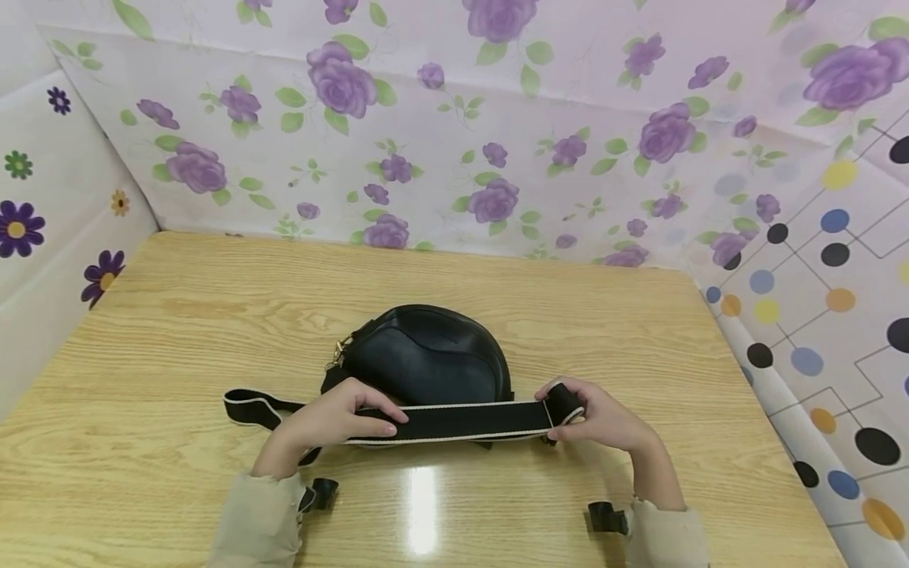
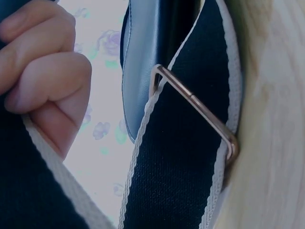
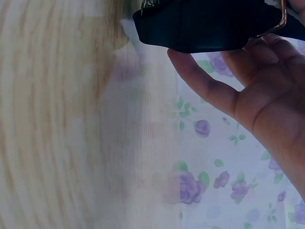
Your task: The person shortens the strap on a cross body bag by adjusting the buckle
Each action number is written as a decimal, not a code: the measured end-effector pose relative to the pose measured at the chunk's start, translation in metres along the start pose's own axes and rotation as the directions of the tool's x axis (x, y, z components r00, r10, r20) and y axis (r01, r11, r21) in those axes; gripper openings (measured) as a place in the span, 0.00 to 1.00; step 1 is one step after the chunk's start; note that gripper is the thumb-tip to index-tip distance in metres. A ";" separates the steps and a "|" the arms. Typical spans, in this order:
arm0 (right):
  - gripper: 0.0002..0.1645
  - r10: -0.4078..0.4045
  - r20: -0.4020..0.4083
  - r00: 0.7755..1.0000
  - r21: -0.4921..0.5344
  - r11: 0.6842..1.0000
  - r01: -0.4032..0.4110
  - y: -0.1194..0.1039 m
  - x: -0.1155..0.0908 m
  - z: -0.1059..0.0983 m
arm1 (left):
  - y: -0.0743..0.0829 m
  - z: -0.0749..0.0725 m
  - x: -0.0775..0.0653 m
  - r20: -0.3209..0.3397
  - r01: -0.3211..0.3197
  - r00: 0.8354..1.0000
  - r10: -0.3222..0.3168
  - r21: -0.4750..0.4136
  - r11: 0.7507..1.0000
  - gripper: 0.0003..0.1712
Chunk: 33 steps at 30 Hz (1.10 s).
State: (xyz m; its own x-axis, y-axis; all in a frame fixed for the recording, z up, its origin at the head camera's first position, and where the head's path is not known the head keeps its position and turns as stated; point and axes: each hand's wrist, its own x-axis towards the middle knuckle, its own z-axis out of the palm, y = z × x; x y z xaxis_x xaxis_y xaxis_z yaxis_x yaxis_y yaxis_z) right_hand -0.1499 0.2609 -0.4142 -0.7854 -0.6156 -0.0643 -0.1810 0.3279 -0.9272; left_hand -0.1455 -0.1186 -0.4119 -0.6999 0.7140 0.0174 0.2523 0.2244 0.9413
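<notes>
A black bag (image 1: 426,355) with a curved top lies on the table, gold-coloured clips (image 1: 341,349) at its left end. In front of it, a black strap (image 1: 461,422) with white edging is stretched between both hands. My left hand (image 1: 337,418) grips the strap at its left part; a loop (image 1: 248,406) of strap trails beyond it. At the right end, my right hand (image 1: 604,418) pinches the strap where it folds over. A metal slider (image 2: 190,98) sits on the strap in the left wrist view. Dark strap (image 3: 200,26) hides some right fingertips in the right wrist view.
The wood-grain table (image 1: 213,315) meets a purple-flowered sheet (image 1: 426,142) at the back. A dotted sheet (image 1: 809,331) borders the right side and a flower-print sheet (image 1: 43,292) the left. Black wrist bands (image 1: 607,517) show near both sleeves.
</notes>
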 end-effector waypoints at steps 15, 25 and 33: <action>0.24 -0.002 0.010 1.000 0.014 1.000 0.002 0.001 0.001 0.001 | -0.007 -0.004 -0.005 0.008 -0.069 0.998 0.069 -0.012 0.998 0.12; 0.24 -0.015 0.015 1.000 0.026 1.000 0.014 0.002 0.000 0.001 | -0.005 -0.006 -0.007 0.008 -0.072 0.997 0.072 -0.011 0.997 0.12; 0.25 -0.011 0.018 1.000 0.027 1.000 0.010 0.002 0.000 0.000 | -0.005 -0.007 -0.010 -0.001 -0.050 0.999 0.050 -0.025 0.998 0.12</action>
State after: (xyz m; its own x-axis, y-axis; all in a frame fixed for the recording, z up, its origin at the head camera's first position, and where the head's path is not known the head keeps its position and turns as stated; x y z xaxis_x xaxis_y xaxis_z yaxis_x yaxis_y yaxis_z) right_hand -0.1499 0.2614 -0.4160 -0.7726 -0.6320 -0.0609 -0.1734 0.3023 -0.9373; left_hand -0.1447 -0.1319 -0.4145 -0.6869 0.7239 0.0648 0.2705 0.1719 0.9472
